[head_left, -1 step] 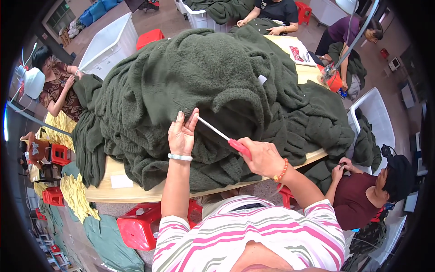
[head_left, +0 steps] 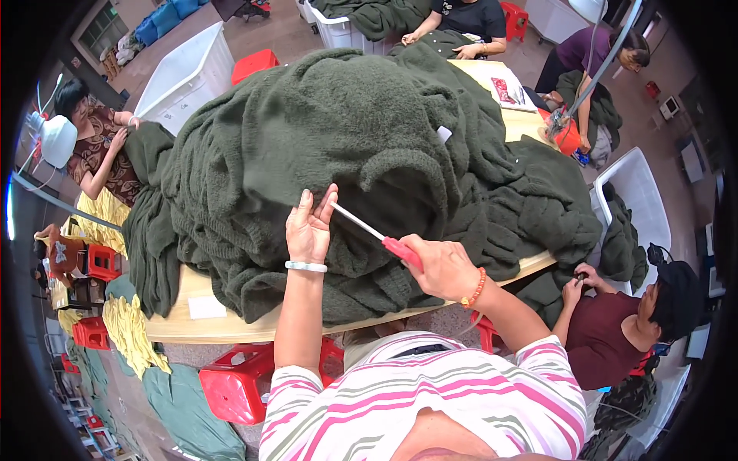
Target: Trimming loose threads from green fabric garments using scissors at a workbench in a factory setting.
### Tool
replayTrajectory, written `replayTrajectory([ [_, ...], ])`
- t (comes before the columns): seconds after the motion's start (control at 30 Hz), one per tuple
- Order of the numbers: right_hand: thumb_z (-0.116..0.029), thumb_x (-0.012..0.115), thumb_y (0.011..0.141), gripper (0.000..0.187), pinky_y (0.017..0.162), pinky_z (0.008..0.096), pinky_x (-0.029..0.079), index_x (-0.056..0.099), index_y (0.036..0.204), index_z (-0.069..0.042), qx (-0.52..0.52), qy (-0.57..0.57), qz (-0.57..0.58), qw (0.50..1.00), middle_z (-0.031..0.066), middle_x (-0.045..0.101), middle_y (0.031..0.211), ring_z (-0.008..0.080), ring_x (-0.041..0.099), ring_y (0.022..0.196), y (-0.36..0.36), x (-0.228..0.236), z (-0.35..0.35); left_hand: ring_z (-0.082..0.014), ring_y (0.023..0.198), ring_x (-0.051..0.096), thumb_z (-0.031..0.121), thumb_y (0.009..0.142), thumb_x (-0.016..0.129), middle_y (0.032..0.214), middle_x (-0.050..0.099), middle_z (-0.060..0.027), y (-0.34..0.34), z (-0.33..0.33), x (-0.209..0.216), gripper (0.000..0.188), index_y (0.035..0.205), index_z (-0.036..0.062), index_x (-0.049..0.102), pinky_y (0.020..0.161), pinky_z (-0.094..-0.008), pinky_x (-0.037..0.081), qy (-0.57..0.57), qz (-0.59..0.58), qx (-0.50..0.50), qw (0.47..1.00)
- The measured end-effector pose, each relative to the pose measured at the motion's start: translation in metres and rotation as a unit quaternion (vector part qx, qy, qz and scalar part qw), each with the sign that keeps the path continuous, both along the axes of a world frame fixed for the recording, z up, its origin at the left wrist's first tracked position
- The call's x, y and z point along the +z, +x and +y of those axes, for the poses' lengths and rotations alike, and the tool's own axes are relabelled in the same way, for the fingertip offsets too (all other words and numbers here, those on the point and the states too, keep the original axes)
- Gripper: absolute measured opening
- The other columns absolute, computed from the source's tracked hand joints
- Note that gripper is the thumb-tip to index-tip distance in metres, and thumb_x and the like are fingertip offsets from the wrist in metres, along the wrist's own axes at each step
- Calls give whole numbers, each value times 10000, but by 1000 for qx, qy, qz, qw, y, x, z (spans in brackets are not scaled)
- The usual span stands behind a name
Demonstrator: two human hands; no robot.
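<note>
My right hand (head_left: 444, 267) is closed around the red handle of a screwdriver-like tool (head_left: 360, 221) with a thin, straight metal shaft. The shaft slants up and left to the fingers of my left hand (head_left: 310, 225); its very tip is hard to make out there. That left hand lies palm up, thumb and fingers apart, at the near side of a big heap of dark green knitted garments (head_left: 338, 115). A fold of the knit hangs just beyond both hands.
Under the heap is a pale wooden table (head_left: 246, 329) with a white paper (head_left: 207, 307) near its edge. Red stools (head_left: 238, 384) stand close to me. Co-workers sit left, right (head_left: 607, 330) and beyond. White bins (head_left: 184, 77) and lamp arms (head_left: 607, 65) flank the table.
My right hand and the tool have shifted very slightly left, toward my left hand. My left hand stays in nearly the same place.
</note>
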State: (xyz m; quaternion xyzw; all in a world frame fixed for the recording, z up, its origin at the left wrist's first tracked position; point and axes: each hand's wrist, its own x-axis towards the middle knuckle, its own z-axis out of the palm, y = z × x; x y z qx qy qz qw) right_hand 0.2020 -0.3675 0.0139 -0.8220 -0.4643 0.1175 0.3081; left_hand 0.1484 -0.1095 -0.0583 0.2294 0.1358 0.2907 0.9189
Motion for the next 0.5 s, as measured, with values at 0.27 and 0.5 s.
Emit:
replayTrajectory([
  [0.27, -183, 630, 854, 285, 631, 459, 500, 526, 1101, -84, 61, -84, 23, 994, 170, 644, 722, 384, 638, 693, -3, 3, 15, -403, 1043, 626, 139, 968, 543, 1064, 634, -202, -5, -3, -2, 195, 1033, -43, 570, 870, -403, 583, 22, 17, -4, 1000],
  [0.5, -176, 632, 863, 267, 650, 452, 496, 546, 1103, -96, -17, 44, 27, 999, 168, 641, 769, 393, 626, 733, 10, -6, 0, -182, 751, 670, 320, 950, 588, 1038, 674, -82, -4, 6, 21, 255, 1076, 98, 605, 457, -212, 468, 16, 26, -17, 999],
])
